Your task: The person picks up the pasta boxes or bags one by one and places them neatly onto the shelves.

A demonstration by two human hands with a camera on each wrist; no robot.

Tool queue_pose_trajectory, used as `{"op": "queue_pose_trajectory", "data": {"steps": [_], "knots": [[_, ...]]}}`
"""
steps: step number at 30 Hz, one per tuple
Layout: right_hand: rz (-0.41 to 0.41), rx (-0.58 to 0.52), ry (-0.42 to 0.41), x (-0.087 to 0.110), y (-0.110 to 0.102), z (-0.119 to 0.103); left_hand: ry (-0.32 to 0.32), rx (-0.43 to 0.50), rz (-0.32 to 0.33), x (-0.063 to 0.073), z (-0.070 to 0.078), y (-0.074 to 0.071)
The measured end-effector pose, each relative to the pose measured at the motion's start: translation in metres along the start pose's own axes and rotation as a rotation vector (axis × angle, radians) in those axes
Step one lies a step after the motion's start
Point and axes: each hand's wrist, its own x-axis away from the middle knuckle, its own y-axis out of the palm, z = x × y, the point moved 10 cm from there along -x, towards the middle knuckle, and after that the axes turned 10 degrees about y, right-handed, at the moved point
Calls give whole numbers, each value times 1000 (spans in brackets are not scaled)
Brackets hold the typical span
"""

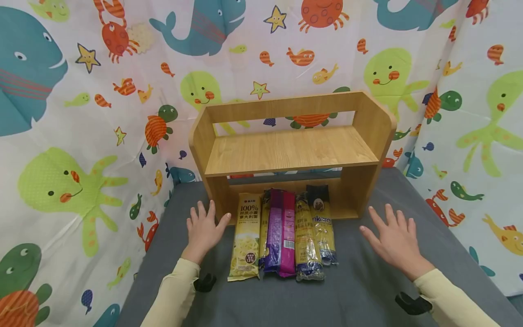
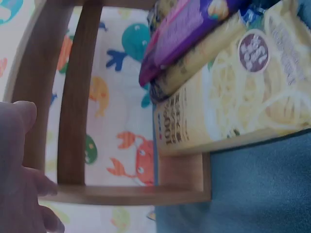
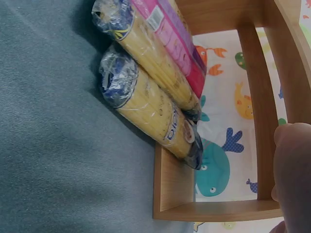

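Observation:
My left hand (image 1: pixel 205 231) is held with fingers spread, to the left of the pasta packets, and holds nothing. On the other side my right hand (image 1: pixel 394 240) is spread the same way, also holding nothing. Between them lies a row of packets: a flat yellow pasta pack (image 1: pixel 246 236) nearest the left hand, a purple and pink packet (image 1: pixel 282 231) in the middle, a clear-wrapped spaghetti packet (image 1: pixel 307 236) beside it, and a spaghetti packet with a dark blue end (image 1: pixel 323 222) at the right. Another yellow packet (image 1: pixel 264 227) is partly hidden behind the purple one.
A two-level wooden shelf (image 1: pixel 292 150) stands behind the packets, their far ends reaching into its lower level. The grey tabletop (image 1: pixel 327 304) spreads around it. A curtain (image 1: pixel 135 113) printed with sea animals hangs at the back and both sides.

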Motion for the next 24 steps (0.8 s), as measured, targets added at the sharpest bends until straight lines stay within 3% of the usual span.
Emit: {"op": "queue_pose_trajectory", "data": {"steps": [5, 10, 13, 17, 24], "knots": [[-4, 1, -4, 1, 3, 1, -88, 127, 24, -20, -24, -3], [-6, 11, -2, 2, 5, 1, -162, 341, 64, -42, -43, -6], [-14, 20, 1, 3, 8, 2, -202, 450, 119, -56, -48, -9], [-14, 26, 8, 4, 10, 3, -234, 542, 245, -74, -48, -19], [-12, 10, -1, 4, 12, 3, -201, 620, 473, -92, -30, -48]]}}
